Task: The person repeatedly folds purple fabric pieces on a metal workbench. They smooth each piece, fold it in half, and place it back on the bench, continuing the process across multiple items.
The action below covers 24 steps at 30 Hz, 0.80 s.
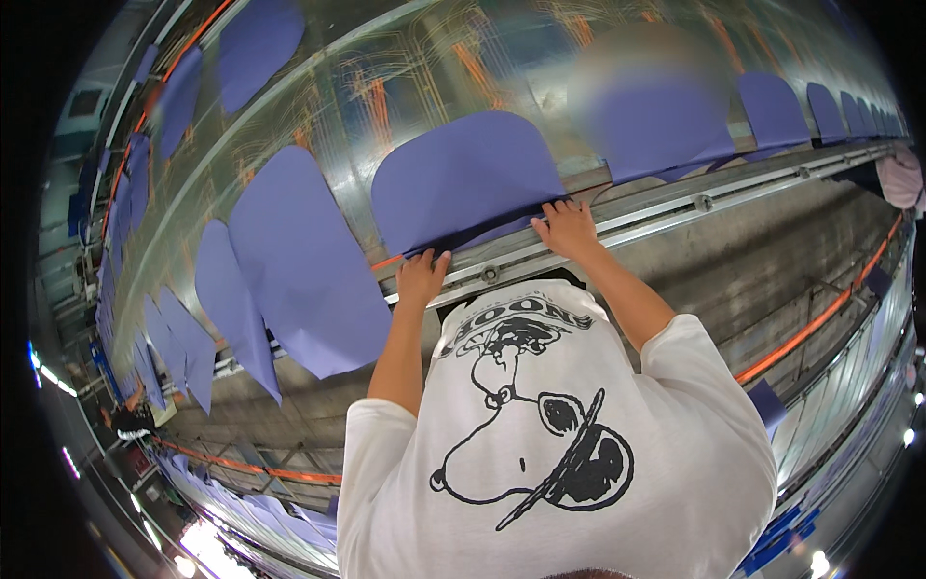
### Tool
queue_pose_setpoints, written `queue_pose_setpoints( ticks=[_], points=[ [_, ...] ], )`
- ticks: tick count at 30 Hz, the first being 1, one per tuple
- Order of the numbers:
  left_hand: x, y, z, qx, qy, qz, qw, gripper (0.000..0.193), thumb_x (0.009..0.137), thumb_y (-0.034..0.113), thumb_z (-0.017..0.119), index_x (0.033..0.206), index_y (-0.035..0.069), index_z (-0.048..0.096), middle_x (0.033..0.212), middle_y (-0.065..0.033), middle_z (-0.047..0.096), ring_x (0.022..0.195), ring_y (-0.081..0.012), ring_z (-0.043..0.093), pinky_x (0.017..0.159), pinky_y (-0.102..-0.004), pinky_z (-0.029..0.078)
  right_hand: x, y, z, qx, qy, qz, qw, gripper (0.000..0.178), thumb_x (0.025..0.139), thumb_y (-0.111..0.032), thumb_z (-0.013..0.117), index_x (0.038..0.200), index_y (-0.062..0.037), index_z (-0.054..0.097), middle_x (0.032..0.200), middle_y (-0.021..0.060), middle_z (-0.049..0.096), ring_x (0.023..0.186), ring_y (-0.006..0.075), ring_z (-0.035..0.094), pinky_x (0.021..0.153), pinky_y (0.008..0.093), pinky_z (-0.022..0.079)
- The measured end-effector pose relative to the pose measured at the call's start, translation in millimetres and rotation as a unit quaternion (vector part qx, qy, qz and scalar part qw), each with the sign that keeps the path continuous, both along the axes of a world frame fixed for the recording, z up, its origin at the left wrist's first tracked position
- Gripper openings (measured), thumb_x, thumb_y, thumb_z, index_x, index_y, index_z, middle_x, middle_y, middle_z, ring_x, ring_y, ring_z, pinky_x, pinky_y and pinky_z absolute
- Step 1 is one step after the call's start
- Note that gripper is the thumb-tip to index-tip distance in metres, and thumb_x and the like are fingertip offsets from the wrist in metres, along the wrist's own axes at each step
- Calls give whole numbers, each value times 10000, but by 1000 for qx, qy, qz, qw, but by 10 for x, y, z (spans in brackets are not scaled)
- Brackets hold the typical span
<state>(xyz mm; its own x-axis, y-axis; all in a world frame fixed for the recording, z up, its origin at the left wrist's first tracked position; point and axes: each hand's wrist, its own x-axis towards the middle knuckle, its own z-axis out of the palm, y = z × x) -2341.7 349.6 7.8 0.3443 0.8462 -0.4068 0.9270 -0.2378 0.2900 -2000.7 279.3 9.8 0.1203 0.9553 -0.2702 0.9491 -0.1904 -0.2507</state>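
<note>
A purple fabric piece [468,169] with rounded far corners lies on the long glossy table in front of me. My left hand [422,278] is at its near left corner, with the fingers curled onto the edge. At the near right corner, the fingers and thumb of my right hand [567,229] are closed on the same edge. A dark strip shows along the near edge between my hands, and a fold of purple cloth hangs below it. The fingertips are partly hidden at the cloth.
A metal rail [694,206] runs along the table's near side. To the left, a larger purple piece [294,251] droops over the rail. More purple pieces [772,111] lie in a row to the right. An orange strip [801,338] runs behind me. Pink cloth [899,179] shows at far right.
</note>
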Motion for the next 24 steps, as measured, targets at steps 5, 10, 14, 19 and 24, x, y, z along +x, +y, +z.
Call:
queue_pose_setpoints(
  ticks=[5, 10, 14, 19, 24],
  points=[
    [7, -51, 280, -11, 6, 13, 1000, 612, 1019, 556, 503, 1226, 21, 717, 1160, -207, 734, 1131, -401, 672, 1056, -514, 436, 72, -2, 101, -15, 50, -14, 999, 482, 1022, -428, 534, 1258, -32, 674, 1255, 163, 675, 1220, 337, 608, 1148, 519, 362],
    [-334, -559, 603, 97, -158, 70, 980, 382, 981, 360, 675, 1129, 12, 734, 1120, -194, 745, 1036, -354, 713, 877, -443, 542, 257, -394, -70, 227, 118, -8, 967, 282, 951, -236, 681, 1129, -23, 730, 1223, 168, 689, 1159, 337, 634, 1085, 501, 432],
    [-816, -1101, 756, 92, -219, 207, 949, 287, 972, 277, 695, 1091, 20, 736, 1082, -171, 745, 980, -343, 716, 789, -405, 561, 24, -470, 109, 260, 186, -48, 946, 219, 959, -174, 685, 1102, -17, 741, 1164, 167, 707, 1090, 354, 659, 980, 456, 506],
    [-1514, -1181, 1160, 114, -267, 352, 890, 237, 959, 224, 713, 1066, 16, 752, 1020, -146, 751, 910, -268, 722, 746, -364, 555, -752, -283, 483, 196, 330, -47, 922, 211, 1002, -171, 669, 1121, -9, 734, 1056, 124, 723, 935, 275, 688, 861, 345, 541],
    [-2871, -1340, 1044, 243, -274, 431, 825, 273, 965, 231, 716, 1142, 25, 744, 1015, -136, 743, 912, -246, 715, 784, -369, 561, -2319, 82, 335, 34, 559, -25, 828, 372, 1040, -310, 655, 1275, -22, 664, 1076, 49, 705, 955, 122, 651, 836, 279, 519]
  ],
)
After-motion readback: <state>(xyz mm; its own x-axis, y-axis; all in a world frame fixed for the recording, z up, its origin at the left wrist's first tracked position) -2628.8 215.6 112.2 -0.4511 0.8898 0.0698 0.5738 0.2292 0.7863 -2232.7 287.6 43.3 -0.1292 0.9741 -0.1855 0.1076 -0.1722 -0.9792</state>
